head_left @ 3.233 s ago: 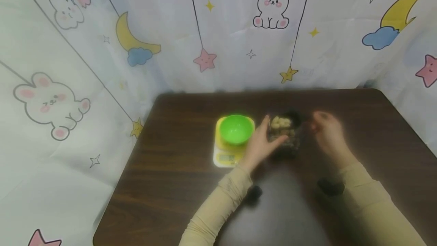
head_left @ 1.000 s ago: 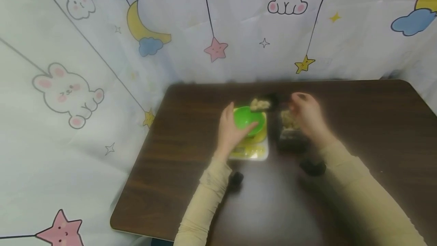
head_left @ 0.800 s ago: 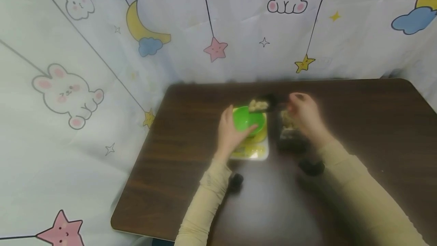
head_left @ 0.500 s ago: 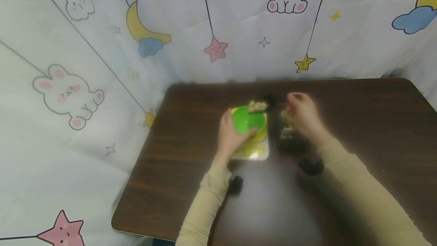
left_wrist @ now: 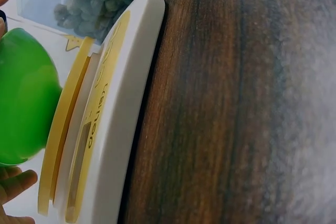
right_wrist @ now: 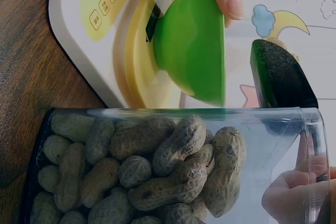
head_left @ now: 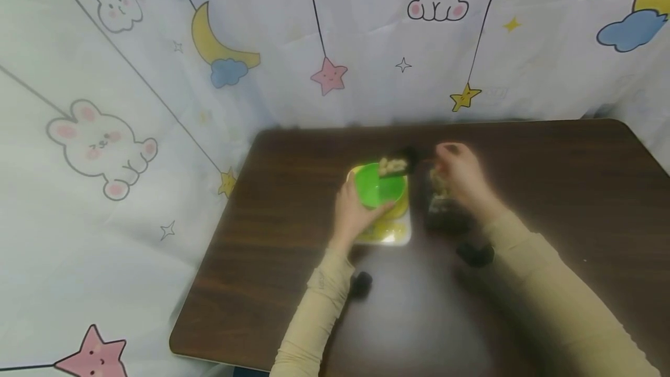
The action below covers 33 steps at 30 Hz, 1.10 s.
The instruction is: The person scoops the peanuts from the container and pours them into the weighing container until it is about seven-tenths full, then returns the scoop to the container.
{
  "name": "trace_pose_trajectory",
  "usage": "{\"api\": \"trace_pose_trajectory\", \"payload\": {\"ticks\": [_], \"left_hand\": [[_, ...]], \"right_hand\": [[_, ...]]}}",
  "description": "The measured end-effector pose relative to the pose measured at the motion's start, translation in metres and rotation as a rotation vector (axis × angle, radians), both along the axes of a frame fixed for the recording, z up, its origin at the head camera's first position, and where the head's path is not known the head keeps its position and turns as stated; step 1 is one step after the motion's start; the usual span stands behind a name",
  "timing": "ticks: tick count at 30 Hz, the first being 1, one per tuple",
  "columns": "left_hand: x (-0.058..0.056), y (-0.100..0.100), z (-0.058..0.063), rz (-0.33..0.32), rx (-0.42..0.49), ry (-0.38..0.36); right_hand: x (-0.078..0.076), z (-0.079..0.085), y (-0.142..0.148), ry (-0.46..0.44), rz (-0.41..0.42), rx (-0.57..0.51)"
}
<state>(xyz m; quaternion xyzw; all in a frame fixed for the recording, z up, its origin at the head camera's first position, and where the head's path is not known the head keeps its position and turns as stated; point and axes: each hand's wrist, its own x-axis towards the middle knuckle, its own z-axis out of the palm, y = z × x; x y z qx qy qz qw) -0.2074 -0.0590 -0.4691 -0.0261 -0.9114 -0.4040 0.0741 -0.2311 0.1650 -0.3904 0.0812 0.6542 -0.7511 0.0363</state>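
Observation:
A green bowl [head_left: 378, 188] stands on a yellow and white kitchen scale [head_left: 387, 231]. My left hand [head_left: 352, 211] holds the bowl from its left side, thumb along the near rim and fingers round the far side, as the right wrist view also shows. My right hand [head_left: 463, 176] grips the handle of a black scoop [head_left: 410, 159], which carries several peanuts [head_left: 392, 166]. The scoop hangs over the bowl's far right rim, roughly level. Under my right hand is a clear container [right_wrist: 315, 142] of unshelled peanuts [right_wrist: 173, 182], partly covered by the hand in the head view.
Both dark wrist cameras hang under the forearms. The brown wooden table [head_left: 262, 249] has rounded corners. Behind it hangs a white curtain [head_left: 282, 28] with cartoon rabbits and stars.
My left hand has moved from the clear container to the bowl. My right hand has lifted the loaded scoop out of the container and brought it left over the bowl's rim, lately very slowly.

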Motion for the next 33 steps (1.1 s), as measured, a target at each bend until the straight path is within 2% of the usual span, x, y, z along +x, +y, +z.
{"api": "trace_pose_trajectory", "payload": {"ticks": [10,17,21,28,33], "left_hand": [[-0.001,0.001,-0.0003,-0.013,0.057,-0.004],[-0.0018,0.001,0.0024,-0.004,0.065,-0.003],[-0.0023,0.0007,0.002,0.007,0.054,-0.011],[0.0002,0.0,0.0011,0.015,0.034,-0.036],[0.0015,0.0,0.0007,0.01,0.039,-0.036]], "right_hand": [[0.0013,0.0008,-0.0007,0.005,0.024,0.092],[-0.0013,0.0008,-0.0032,0.006,0.064,0.285],[-0.0022,0.0005,-0.0051,0.018,0.094,0.338],[-0.0007,-0.0006,-0.0087,0.06,0.09,0.395],[0.0001,-0.0017,-0.0098,0.057,0.088,0.405]]}}
